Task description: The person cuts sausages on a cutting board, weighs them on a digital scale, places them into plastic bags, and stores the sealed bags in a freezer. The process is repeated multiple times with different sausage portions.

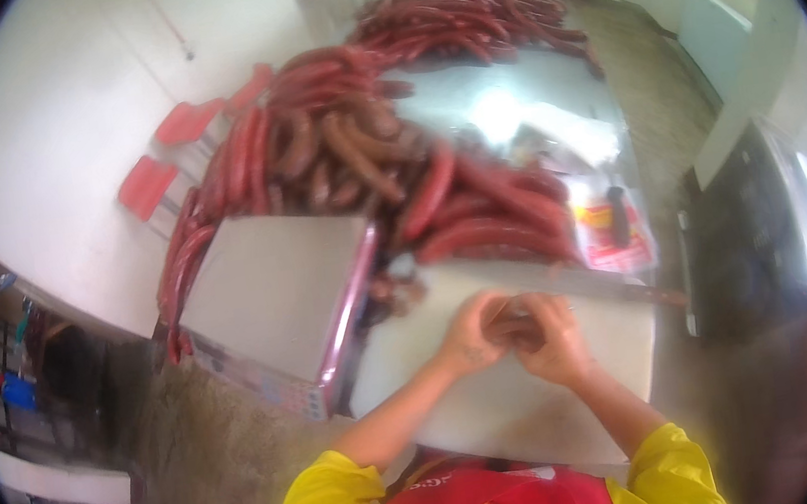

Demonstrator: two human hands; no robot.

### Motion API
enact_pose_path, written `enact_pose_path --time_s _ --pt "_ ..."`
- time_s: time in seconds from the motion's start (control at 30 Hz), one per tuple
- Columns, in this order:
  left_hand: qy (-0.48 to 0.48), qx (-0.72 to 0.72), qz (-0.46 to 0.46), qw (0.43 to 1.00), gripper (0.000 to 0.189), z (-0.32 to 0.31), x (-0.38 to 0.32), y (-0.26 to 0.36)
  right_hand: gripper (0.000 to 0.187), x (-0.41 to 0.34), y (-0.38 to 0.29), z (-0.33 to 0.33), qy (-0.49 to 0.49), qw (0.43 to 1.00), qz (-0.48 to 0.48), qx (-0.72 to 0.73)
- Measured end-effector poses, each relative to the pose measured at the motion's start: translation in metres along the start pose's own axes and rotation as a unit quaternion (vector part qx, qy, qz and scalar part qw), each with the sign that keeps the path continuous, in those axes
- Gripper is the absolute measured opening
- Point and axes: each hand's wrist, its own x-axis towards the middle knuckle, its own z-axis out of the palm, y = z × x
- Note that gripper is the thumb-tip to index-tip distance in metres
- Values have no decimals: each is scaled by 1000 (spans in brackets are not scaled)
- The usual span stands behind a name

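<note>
My left hand and my right hand meet above a white cutting board. Between them they grip a brownish-red piece of sausage, mostly covered by the fingers and blurred. Behind my hands a long knife lies across the far part of the board, its handle sticking out past the right edge. Just beyond it is a pile of thick red sausages. Small brown scraps sit at the board's far left corner.
A flat-topped weighing scale stands left of the board. Browner sausages are heaped behind it, and a large sausage pile covers the table's far end. Printed plastic packaging lies at the right edge. Red chairs line the wall.
</note>
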Motion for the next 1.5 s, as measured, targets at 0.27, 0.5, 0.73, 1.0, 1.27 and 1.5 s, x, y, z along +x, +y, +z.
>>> enact_pose_path --time_s 0.27,0.5,0.73,1.0,1.27,1.5 --pt "39 -249 -8 968 67 -162 5 49 64 136 -97 60 44 990 -114 71" --pt "-18 146 -192 970 80 -360 -33 39 57 200 -174 210 -197 979 15 45" --pt "-77 284 -131 947 104 -407 -51 46 70 156 -126 149 -75 997 -24 25" --pt "425 80 -4 902 33 -441 -137 20 31 4 6 35 -108 944 220 -221" --pt "565 265 -173 762 4 -382 -411 -154 21 -20 25 40 -53 939 257 -222" --pt "9 172 -780 602 49 -191 -673 -234 28 45 -48 68 40 941 335 30"
